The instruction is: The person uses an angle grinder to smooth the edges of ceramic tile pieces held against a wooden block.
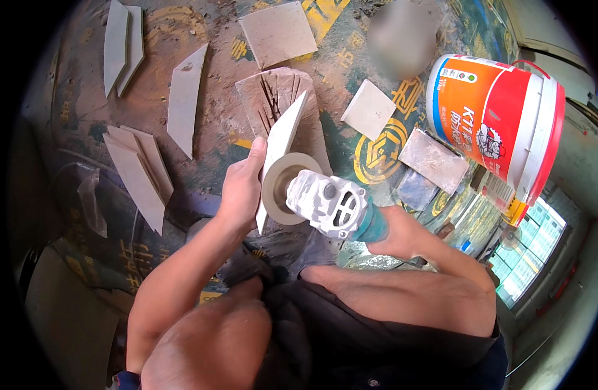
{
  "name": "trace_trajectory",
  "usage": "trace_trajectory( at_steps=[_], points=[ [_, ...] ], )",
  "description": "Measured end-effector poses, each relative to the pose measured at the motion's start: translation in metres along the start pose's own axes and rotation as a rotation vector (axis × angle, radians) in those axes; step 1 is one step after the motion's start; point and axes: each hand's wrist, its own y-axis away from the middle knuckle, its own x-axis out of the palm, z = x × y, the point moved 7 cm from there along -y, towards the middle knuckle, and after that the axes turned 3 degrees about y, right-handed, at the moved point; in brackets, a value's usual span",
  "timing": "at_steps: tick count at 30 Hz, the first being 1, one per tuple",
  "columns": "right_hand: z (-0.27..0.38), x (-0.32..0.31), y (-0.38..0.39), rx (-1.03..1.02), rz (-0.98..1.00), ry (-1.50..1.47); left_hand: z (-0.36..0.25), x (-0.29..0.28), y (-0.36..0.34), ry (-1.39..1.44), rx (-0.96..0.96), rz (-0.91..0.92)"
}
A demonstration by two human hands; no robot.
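My left hand (242, 188) is closed on a pale cut tile (287, 133), its thumb along one face; the tile stands tilted on edge with a slanted, pointed end. In my right hand (397, 232) is an angle grinder (331, 203) with a teal body and a white, dust-coated head. Its round beige disc (280, 185) lies against or very close to the tile's right side; whether it spins I cannot tell. Beneath the tile's far end is a dusty stone slab (312, 123) with several dark grooves cut into it.
Cut tile strips (139, 169) lie stacked at the left, with a single strip (187, 97) beside them. Two squarish tiles (278, 34) (370, 109) lie farther off. A large orange and red bucket (484, 120) lies tipped at right, near a small dusty block (434, 159).
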Motion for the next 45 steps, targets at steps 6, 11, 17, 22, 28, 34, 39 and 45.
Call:
trace_trajectory(
  at_steps=[6, 11, 17, 22, 28, 34, 39, 45],
  points=[
    [0.002, 0.002, 0.000, 0.048, 0.036, -0.015, 0.001, 0.005, 0.004, 0.103, -0.059, 0.081],
    [0.010, 0.009, 0.007, 0.006, 0.076, 0.081, 0.006, 0.003, 0.002, 0.145, -0.096, 0.061],
    [0.005, 0.017, 0.012, -0.105, 0.037, 0.034, 0.002, 0.005, 0.005, 0.096, -0.119, 0.058],
    [0.006, 0.014, 0.006, -0.079, 0.042, -0.019, 0.008, 0.002, 0.001, 0.150, -0.118, 0.049],
    [-0.010, -0.012, -0.006, 0.019, 0.014, -0.063, 0.008, 0.001, -0.002, 0.114, -0.096, 0.061],
    [-0.010, -0.038, -0.024, 0.004, -0.077, -0.155, 0.007, -0.003, -0.001, -0.008, -0.109, -0.017],
    [-0.009, -0.055, -0.031, 0.009, -0.119, -0.167, 0.002, -0.001, -0.001, -0.054, -0.046, -0.008],
    [-0.024, -0.063, -0.022, 0.052, -0.163, -0.318, -0.006, -0.022, -0.006, -0.484, 0.192, -0.038]
  ],
)
